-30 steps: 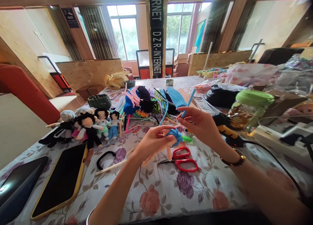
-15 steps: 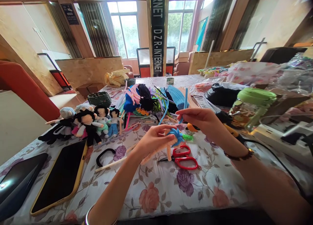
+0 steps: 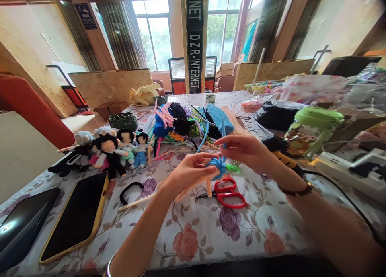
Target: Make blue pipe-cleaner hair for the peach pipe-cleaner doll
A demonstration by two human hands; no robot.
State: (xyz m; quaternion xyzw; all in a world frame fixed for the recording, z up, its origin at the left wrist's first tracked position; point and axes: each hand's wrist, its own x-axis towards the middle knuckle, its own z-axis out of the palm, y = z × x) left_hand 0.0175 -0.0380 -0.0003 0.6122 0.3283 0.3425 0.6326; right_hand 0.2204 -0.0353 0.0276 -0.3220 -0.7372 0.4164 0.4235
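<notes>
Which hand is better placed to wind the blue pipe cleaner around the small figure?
Probably the right. The right hand pinches the blue pipe cleaner, upright just above the small figure. The left hand is closed around that figure, so it only steadies it.

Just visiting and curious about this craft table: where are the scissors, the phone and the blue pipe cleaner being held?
Scissors (image 3: 226,192): head view, where the red handles meet.
Phone (image 3: 75,216): head view, middle of the dark screen.
Blue pipe cleaner (image 3: 223,126): head view, free upper part of the upright stem.
</notes>
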